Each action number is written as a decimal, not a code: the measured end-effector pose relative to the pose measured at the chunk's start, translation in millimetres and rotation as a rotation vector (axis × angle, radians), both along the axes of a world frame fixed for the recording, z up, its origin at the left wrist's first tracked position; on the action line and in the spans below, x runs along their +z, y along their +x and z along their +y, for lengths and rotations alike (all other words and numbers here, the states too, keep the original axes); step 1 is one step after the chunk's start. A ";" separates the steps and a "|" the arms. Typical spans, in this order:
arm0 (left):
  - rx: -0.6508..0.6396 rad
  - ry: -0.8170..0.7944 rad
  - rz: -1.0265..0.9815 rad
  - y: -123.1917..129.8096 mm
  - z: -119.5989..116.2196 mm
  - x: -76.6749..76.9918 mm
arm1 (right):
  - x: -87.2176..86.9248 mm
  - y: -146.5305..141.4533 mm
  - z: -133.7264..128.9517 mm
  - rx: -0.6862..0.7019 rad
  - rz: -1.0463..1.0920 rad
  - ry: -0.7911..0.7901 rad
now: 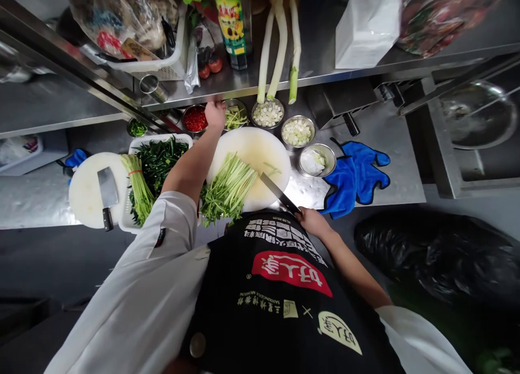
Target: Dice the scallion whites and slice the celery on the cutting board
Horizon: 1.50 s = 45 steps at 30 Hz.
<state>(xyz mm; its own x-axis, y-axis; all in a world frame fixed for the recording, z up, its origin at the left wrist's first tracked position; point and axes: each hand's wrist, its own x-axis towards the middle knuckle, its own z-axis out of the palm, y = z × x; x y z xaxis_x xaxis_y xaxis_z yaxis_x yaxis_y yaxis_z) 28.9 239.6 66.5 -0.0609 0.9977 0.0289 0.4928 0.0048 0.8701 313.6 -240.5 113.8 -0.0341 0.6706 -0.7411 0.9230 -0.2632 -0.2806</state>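
My left hand point(215, 114) reaches to the back of the counter, between a bowl of chopped red peppers point(195, 118) and a bowl of cut green stalks point(235, 115); its fingers are at the shelf edge and I cannot make out whether they hold anything. Low on the right, my right hand point(311, 221) is closed around the handle of a cleaver point(280, 192). The blade lies over the round white cutting board point(260, 141), its tip beside a heap of green stalks point(233, 184). A few cut pieces point(271, 168) are on the board.
Bowls of chopped white pieces point(268, 113) stand behind and right of the board, near a blue cloth point(355, 174). Leftward are a basket of dark greens point(160, 163) and another board point(91, 201) with a second cleaver point(108, 192). A metal shelf point(317, 71) overhangs the back.
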 end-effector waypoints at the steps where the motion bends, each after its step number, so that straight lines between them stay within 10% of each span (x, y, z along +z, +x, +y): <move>1: 0.015 -0.044 0.099 -2.0 -2.1 -3.1 | -1.1 -0.1 0.6 0.010 -0.001 0.004; 11: -0.522 -0.107 0.715 -49.6 -65.8 16.7 | -15.5 -2.3 -2.1 0.022 -0.023 0.019; 17: -0.683 -0.268 0.815 -74.9 -182.2 37.3 | -19.6 -8.7 17.3 -0.025 0.002 0.023; 20: -0.929 -0.407 0.866 -87.2 -250.7 34.0 | -18.9 -13.6 27.8 -0.066 0.027 0.037; 24: -0.887 -0.314 0.984 -102.8 -306.2 19.4 | -16.6 -16.9 36.4 -0.132 0.074 0.021; 39: -0.990 -0.267 0.863 -121.9 -306.6 -1.9 | -14.5 -34.8 62.2 -0.250 0.151 0.081; 45: -0.679 -0.311 0.477 -143.2 -310.4 16.2 | -15.0 -33.8 56.2 -0.281 0.189 0.090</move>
